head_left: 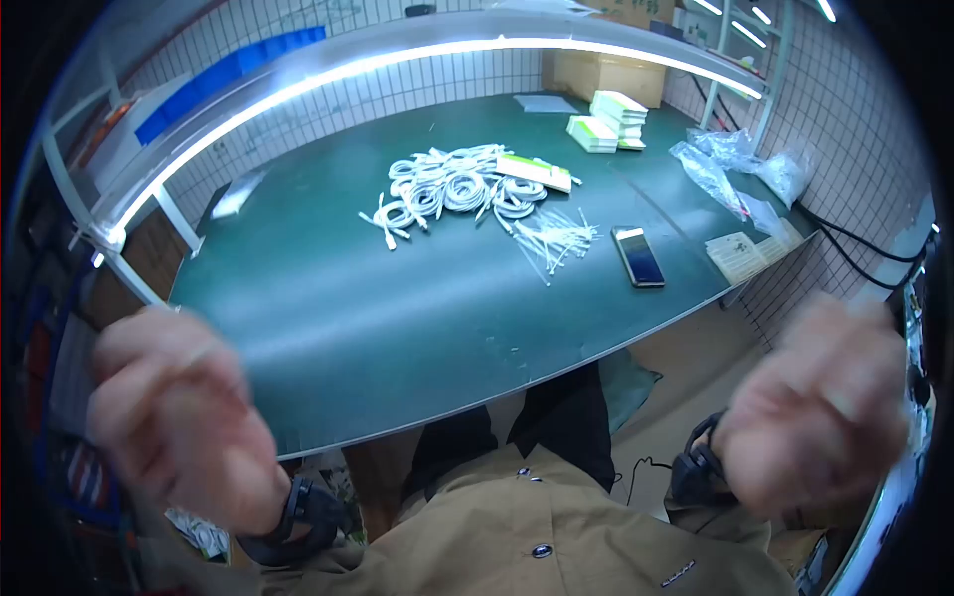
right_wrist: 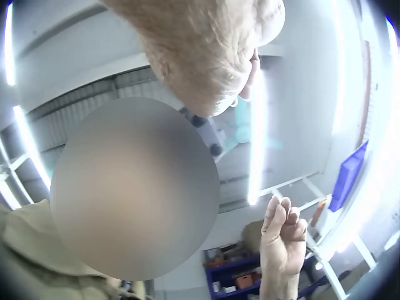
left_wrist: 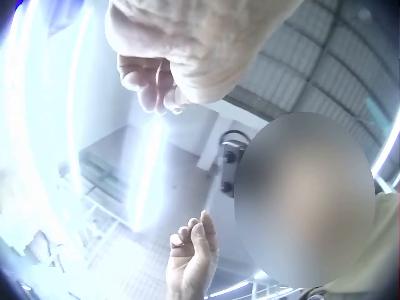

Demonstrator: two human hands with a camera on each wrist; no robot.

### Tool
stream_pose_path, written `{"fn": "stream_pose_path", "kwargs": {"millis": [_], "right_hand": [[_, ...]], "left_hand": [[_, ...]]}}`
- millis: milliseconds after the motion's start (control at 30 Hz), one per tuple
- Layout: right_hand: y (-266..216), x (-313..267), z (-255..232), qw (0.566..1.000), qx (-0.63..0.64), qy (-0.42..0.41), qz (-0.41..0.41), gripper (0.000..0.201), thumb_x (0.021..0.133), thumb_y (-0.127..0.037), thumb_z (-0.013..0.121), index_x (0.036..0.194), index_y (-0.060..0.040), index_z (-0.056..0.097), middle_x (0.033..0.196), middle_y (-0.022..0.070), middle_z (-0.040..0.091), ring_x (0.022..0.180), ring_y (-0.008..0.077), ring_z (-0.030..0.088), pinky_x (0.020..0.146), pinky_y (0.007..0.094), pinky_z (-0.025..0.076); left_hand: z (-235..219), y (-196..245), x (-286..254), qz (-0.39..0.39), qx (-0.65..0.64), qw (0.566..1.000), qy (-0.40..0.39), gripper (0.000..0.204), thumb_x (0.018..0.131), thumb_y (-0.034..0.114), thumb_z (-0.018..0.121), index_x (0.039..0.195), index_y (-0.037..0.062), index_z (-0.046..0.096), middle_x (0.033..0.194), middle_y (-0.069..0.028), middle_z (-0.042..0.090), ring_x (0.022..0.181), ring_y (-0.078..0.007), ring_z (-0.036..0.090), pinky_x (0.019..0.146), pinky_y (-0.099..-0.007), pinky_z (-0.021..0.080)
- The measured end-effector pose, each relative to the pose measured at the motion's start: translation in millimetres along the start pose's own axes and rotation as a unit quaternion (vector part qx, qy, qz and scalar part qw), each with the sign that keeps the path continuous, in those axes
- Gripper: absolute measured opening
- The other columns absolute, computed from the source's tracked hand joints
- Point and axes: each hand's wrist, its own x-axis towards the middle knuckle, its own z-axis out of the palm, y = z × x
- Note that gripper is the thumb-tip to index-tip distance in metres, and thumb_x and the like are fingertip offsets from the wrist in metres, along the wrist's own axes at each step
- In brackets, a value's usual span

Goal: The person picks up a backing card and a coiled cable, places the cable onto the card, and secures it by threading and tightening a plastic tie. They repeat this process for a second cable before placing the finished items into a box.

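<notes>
Both hands are raised in front of the body, blurred by motion in the head view. My left hand (head_left: 184, 422) is at the left, in front of the table's near left corner, its fingers curled with nothing seen in them. Off the table's right end is my right hand (head_left: 817, 402), likewise curled and holding nothing visible. In the left wrist view the right hand (left_wrist: 192, 257) points upward, thumb against the bent fingers. The right wrist view shows the left hand (right_wrist: 283, 247) in a similar pose. A dark band circles each wrist.
On the green table (head_left: 397, 328) lie coiled white cables (head_left: 462, 189), a white-green box (head_left: 535, 173), white cable ties (head_left: 556, 238) and a phone (head_left: 637, 256). Stacked boxes (head_left: 618, 119) and plastic bags (head_left: 711, 169) are farther back. A light tube (head_left: 417, 57) spans above.
</notes>
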Motion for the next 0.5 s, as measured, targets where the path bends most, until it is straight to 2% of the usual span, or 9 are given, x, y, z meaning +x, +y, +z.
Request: {"fn": "stream_pose_path", "kwargs": {"millis": [67, 133, 200, 367, 467, 500], "right_hand": [[19.4, -9.4, 22.5, 0.996, -0.045, -0.027, 0.072, 0.015, 0.094, -0.007, 0.069, 0.106, 0.0010, 0.068, 0.091, 0.0116, 0.065, 0.075, 0.0197, 0.058, 0.063, 0.0329, 0.045], [43.0, -23.7, 35.5, 0.979, -0.078, -0.070, 0.174, 0.026, 0.089, 0.008, 0.071, 0.114, -0.0006, 0.073, 0.094, 0.0115, 0.073, 0.076, 0.0170, 0.068, 0.064, 0.0300, 0.053], [82.8, -54.6, 40.6, 0.956, -0.046, -0.088, 0.276, 0.030, 0.089, 0.005, 0.073, 0.119, -0.0013, 0.074, 0.094, 0.0118, 0.073, 0.077, 0.0150, 0.069, 0.065, 0.0287, 0.053], [154.9, -117.5, 35.8, 0.878, -0.083, -0.214, 0.420, 0.032, 0.091, 0.002, 0.072, 0.123, -0.0041, 0.073, 0.096, 0.0141, 0.073, 0.076, 0.0211, 0.068, 0.070, 0.0320, 0.056], [200.1, -140.5, 41.2, 0.859, -0.106, -0.276, 0.417, 0.035, 0.089, -0.002, 0.073, 0.123, -0.0020, 0.071, 0.095, 0.0154, 0.072, 0.081, 0.0278, 0.070, 0.079, 0.0384, 0.057], [218.3, -148.2, 45.9, 0.853, -0.124, -0.302, 0.407, 0.038, 0.088, -0.003, 0.072, 0.126, -0.0014, 0.069, 0.099, 0.0167, 0.071, 0.087, 0.0299, 0.069, 0.083, 0.0399, 0.057]], "left_hand": [[13.3, -22.7, -11.8, -0.116, -0.002, 0.992, -0.044, 0.013, 0.101, 0.005, 0.063, 0.110, -0.0005, 0.070, 0.098, -0.0093, 0.065, 0.075, -0.0115, 0.057, 0.062, -0.0239, 0.041], [21.3, -52.3, -26.6, -0.249, -0.013, 0.961, -0.122, 0.015, 0.099, -0.004, 0.063, 0.109, -0.0006, 0.074, 0.108, -0.0103, 0.070, 0.081, -0.0107, 0.063, 0.067, -0.0216, 0.045], [32.7, -83.5, -49.4, -0.348, -0.046, 0.923, -0.159, 0.017, 0.097, -0.007, 0.065, 0.108, 0.0003, 0.075, 0.106, -0.0065, 0.072, 0.081, -0.0099, 0.064, 0.068, -0.0226, 0.047], [45.2, -135.6, -89.7, -0.426, -0.047, 0.868, -0.252, 0.015, 0.097, -0.002, 0.068, 0.109, 0.0015, 0.078, 0.099, -0.0038, 0.073, 0.079, -0.0083, 0.063, 0.069, -0.0237, 0.050], [50.0, -149.1, -94.6, -0.447, -0.040, 0.840, -0.306, 0.016, 0.097, 0.001, 0.070, 0.111, 0.0016, 0.078, 0.096, -0.0037, 0.073, 0.078, -0.0079, 0.062, 0.070, -0.0245, 0.051], [50.2, -153.7, -95.1, -0.449, -0.034, 0.830, -0.328, 0.017, 0.097, 0.002, 0.070, 0.112, 0.0017, 0.078, 0.095, -0.0038, 0.073, 0.077, -0.0078, 0.062, 0.070, -0.0248, 0.051]]}}
